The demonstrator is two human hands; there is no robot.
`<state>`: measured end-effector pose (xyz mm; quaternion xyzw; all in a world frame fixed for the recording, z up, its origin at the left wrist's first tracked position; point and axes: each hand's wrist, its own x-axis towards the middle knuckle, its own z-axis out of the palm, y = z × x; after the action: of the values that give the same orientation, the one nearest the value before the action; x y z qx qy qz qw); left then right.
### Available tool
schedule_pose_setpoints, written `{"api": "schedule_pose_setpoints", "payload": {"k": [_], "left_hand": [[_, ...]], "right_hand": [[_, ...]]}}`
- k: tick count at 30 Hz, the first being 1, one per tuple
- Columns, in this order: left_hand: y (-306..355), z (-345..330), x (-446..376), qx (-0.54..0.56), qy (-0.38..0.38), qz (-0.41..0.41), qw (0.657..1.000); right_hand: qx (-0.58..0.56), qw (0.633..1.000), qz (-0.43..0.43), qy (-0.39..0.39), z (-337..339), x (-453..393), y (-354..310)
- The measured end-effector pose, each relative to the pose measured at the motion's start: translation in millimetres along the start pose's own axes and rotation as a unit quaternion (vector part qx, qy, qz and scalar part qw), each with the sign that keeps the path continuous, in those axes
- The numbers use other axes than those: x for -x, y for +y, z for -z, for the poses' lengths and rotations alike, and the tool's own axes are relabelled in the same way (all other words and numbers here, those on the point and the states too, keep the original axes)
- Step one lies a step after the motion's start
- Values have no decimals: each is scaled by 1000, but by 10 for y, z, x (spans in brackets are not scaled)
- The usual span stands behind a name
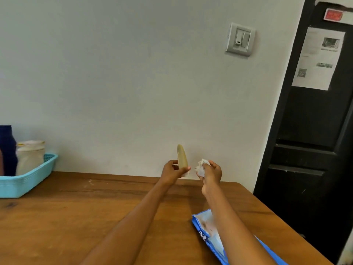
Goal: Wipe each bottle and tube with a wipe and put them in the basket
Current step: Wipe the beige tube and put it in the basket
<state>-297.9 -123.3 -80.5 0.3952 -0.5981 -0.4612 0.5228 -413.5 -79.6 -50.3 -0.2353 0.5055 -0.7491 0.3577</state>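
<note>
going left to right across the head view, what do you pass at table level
dark blue bottle → white bottle → turquoise basket → left hand holding the tube → right hand gripping the wipe → black door

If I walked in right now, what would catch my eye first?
Two hands raised mid-table: the left hand holds a yellowish tube upright, the right hand grips a crumpled wipe beside it. At far left, a turquoise basket already holds bottles.
</note>
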Motion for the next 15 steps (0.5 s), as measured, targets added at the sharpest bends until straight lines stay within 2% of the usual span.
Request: {"api": "schedule_pose_setpoints", "payload": {"k": [3,7,10,13,15], "left_hand": [[364,283,228,155,-20,6,988],[919,763,631,314,-75,-16,946],[1286,1118,943,362,-127,-55,922],[1534,1421,1231,359,-175,-92,912],[1608,1578,1377,355,-180,-105,911]], "right_hand": [[-86,996,0,-18,-209,400,-173],[-171,983,30,-63,-432,1013,-583],[-128,981,98,-105,-575,1465,-820],[-58,968,189,-155,-755,1949,-894],[-24,957,240,-159,-871,2194,-882]]}}
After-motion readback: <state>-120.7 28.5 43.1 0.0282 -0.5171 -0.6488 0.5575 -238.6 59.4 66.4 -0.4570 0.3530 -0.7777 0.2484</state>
